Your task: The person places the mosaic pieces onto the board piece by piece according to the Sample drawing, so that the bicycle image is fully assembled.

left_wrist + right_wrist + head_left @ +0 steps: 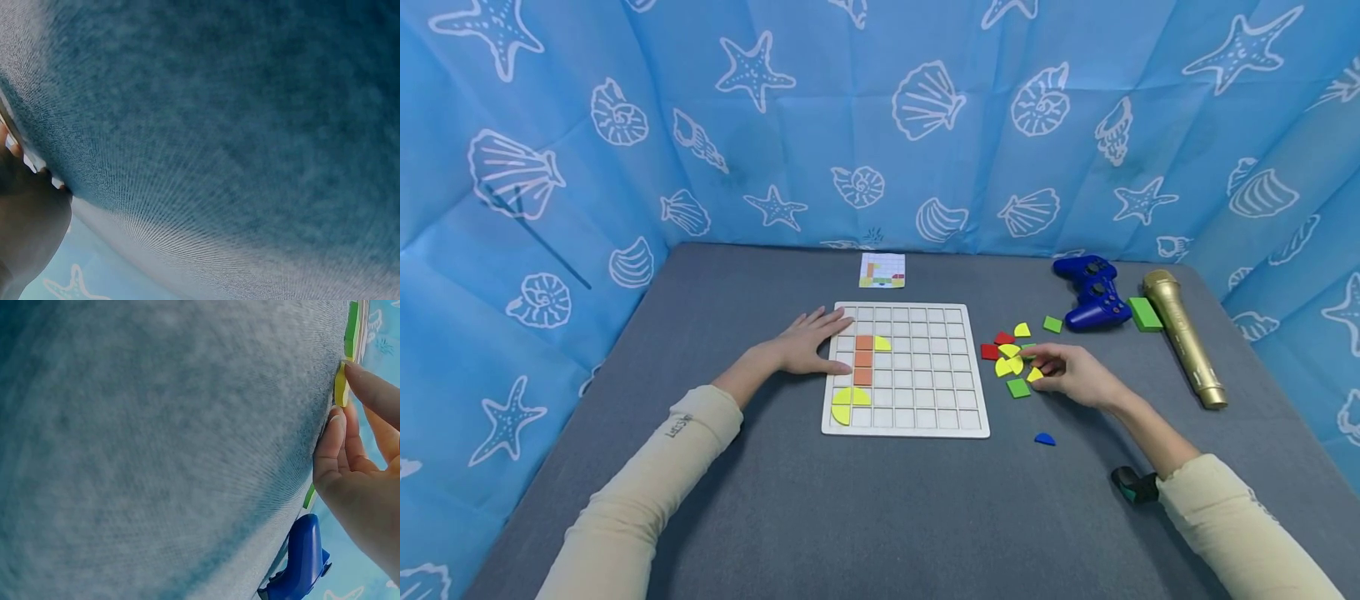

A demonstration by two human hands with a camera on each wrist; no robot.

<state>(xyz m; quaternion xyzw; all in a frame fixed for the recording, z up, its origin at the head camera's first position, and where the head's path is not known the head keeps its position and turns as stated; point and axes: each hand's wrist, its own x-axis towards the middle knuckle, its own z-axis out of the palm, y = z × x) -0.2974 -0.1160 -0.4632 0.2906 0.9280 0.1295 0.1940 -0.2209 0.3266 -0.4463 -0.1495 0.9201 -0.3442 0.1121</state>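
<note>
We pinched a yellow piece in our right hand; slackening might have dropped it, and our spread left hand could have nudged the board.

2 cream sleeves, dark lettering

The left arm slants up from the lower left; its left hand lies palm down near the centre, thumb spread from the fingers. The right arm rises from the lower right, its right hand pinching right of centre.
</note>
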